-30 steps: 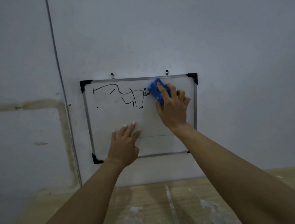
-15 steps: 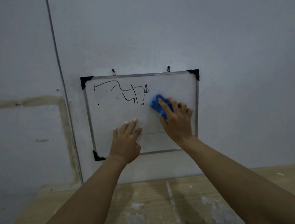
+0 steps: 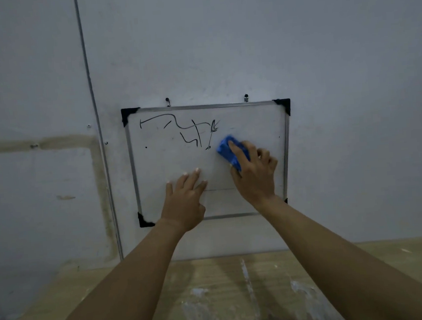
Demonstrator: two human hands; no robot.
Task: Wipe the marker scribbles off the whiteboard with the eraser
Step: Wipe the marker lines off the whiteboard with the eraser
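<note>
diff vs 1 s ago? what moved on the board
The right hand, gripping the blue eraser, slid down from the board's top edge to mid-height, just right of the scribbles; the stroke it covered near the top now shows. The left hand stays flat on the whiteboard. Left scribbles unchanged.

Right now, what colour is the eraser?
Blue; the eraser shows in the head view, gripped by the right hand.

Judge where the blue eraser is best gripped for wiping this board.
Across its back, from the room side, as the right hand does now. The blue eraser lies flat against the whiteboard, so only back and edges are reachable; this grip likely lets fingers press the wiping face on.
</note>
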